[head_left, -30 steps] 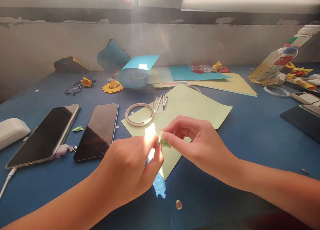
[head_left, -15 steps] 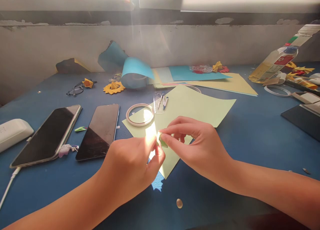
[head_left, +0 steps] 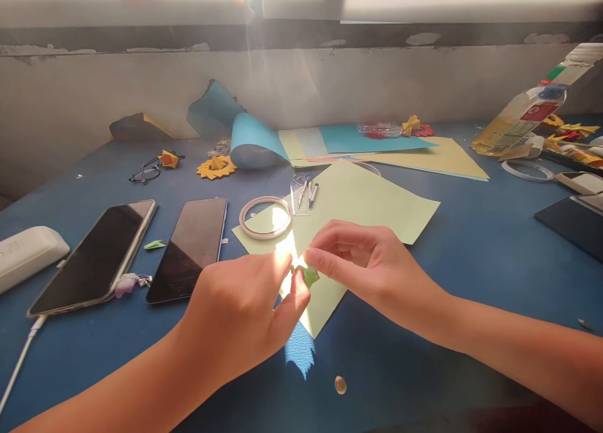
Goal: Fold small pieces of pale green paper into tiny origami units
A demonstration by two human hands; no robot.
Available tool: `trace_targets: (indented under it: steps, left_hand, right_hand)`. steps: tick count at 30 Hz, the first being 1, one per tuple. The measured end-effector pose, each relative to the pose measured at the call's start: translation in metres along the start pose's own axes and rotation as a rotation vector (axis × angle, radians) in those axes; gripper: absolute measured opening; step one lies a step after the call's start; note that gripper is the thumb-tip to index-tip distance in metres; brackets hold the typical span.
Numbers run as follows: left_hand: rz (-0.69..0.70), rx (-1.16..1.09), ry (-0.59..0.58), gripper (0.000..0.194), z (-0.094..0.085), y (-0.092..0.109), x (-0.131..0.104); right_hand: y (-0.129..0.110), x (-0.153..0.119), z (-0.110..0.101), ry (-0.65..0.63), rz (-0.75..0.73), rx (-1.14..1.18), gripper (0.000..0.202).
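Between my hands is a small piece of folded green paper [head_left: 309,276], partly hidden by my fingers. My left hand [head_left: 257,301] pinches it from the left with thumb and forefinger. My right hand [head_left: 362,260] closes thumb and fingertips on its upper right edge. Both hands hover over a large pale green sheet of paper [head_left: 372,200], which lies on the blue desk. A roll of tape [head_left: 265,234] rests on the sheet's left corner, just beyond my left hand. Bright sunlight washes out part of my left fingertips.
Two phones [head_left: 94,257] lie at the left, near a white device [head_left: 31,254]. Behind are a curled blue sheet [head_left: 257,137], stacked coloured papers [head_left: 452,156] and yellow folded paper flowers [head_left: 217,166]. A tilted bottle [head_left: 521,119] stands far right; a small oval object [head_left: 340,384] lies in front.
My fingers have shifted on the green paper, and more of it shows below my right fingertips. The view has moved slightly; other things stay in place.
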State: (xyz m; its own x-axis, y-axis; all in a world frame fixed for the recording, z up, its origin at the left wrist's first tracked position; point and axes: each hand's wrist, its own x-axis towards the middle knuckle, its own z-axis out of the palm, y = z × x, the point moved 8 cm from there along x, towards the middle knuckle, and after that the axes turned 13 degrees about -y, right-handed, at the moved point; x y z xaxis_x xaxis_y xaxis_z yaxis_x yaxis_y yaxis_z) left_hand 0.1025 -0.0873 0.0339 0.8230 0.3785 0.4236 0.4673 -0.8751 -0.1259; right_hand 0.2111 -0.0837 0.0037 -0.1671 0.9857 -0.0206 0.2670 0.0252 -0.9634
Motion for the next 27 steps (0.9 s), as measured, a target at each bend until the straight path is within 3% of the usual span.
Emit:
trace_targets:
  steps: [4,12,20,27]
  left_hand:
    - [0.047,0.015,0.03,0.007,-0.003,0.002,0.0]
    - [0.114,-0.063,0.021,0.009,-0.002,0.003,0.001]
    - [0.072,-0.169,0.033,0.003,-0.002,0.0,-0.001]
    - [0.018,-0.143,0.136,0.004,-0.006,0.003,-0.004]
  right_hand:
    - [0.004,0.002,0.006,-0.081,0.035,0.098,0.014]
    - [0.004,0.001,0.007,-0.105,0.0,0.06,0.016]
    - [-0.005,-0.001,-0.001,-0.047,-0.089,0.016,0.009]
    - [-0.004,-0.005,-0.003,-0.002,-0.052,-0.014,0.01]
